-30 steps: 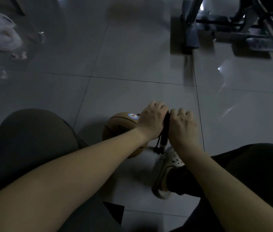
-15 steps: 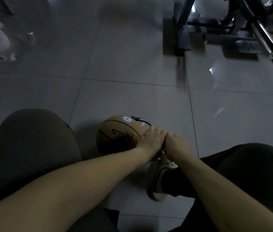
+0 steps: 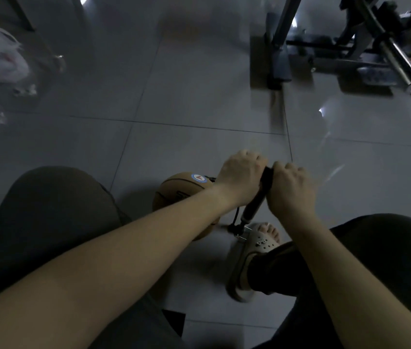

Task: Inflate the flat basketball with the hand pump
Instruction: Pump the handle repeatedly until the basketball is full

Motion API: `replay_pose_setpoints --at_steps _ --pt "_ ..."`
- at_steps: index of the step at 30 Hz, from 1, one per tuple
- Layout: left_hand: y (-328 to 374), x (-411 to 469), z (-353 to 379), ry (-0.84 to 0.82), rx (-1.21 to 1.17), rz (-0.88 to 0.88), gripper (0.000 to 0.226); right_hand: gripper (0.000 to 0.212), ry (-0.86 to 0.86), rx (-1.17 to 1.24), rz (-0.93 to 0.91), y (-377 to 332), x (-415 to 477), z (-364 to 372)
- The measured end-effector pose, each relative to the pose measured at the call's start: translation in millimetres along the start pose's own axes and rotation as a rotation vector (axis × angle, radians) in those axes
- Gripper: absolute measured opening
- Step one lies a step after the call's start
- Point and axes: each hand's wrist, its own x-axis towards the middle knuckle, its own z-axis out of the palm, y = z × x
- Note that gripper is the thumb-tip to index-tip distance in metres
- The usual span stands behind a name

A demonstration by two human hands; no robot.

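A tan basketball (image 3: 176, 192) with a round sticker lies on the tiled floor, partly hidden behind my left forearm. A black hand pump (image 3: 252, 210) stands beside it, its foot pinned under my sandalled right foot (image 3: 257, 244). A thin black hose runs from the pump base toward the ball. My left hand (image 3: 239, 177) and my right hand (image 3: 291, 190) both grip the pump's T-handle, one on each side, with the handle raised and the shaft showing below it.
Metal exercise equipment (image 3: 350, 46) with a chrome bar stands at the far right. A white plastic bag (image 3: 0, 59) lies at the far left next to a furniture leg. My knees frame the ball on both sides.
Half a second ago both hands were pushed down low by the ball; now they have pulled the handle back up, exposing the pump shaft.
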Motion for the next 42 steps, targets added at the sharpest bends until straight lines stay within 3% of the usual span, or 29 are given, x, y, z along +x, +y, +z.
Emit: replay_pose_setpoints --at_steps 7,10,15,21,28,30,33,36,42 --pt "-2.9 -25.2 71.7 -0.108 0.151 -0.012 0.031 0.024 -0.325 -0.140 0.034 0.2 -12.4 63.0" --pt "-3.9 -35.8 88.4 -0.203 0.092 -0.046 0.040 0.029 -0.501 -0.141 0.048 -1.4 -14.4 77.1" --pt "-4.2 -41.5 87.0 -0.272 0.062 -0.055 0.023 0.036 -0.602 -0.090 0.036 0.8 -12.4 83.6" --pt "-16.3 -34.3 67.4 -0.339 0.106 0.000 0.026 0.016 -0.548 0.107 0.079 -9.5 -17.0 44.9" --pt "-13.3 0.2 -32.0 0.021 -0.084 0.007 0.014 0.011 0.019 0.169 -0.030 -6.9 6.4 -31.8" --pt "-9.7 2.3 -37.4 0.072 -0.082 0.017 0.013 0.010 0.109 0.134 -0.057 -5.0 9.6 -31.1" --pt "-3.4 -2.1 -3.5 0.075 0.012 -0.001 0.013 0.008 0.023 0.084 0.001 -0.9 8.1 -5.8" --pt "2.9 -8.6 36.1 -0.012 0.065 -0.033 0.029 0.006 -0.145 0.023 0.071 3.9 4.5 21.1" --pt "-9.7 -17.8 69.0 -0.159 0.176 -0.054 0.031 0.021 -0.390 -0.110 0.012 0.9 4.4 49.5"
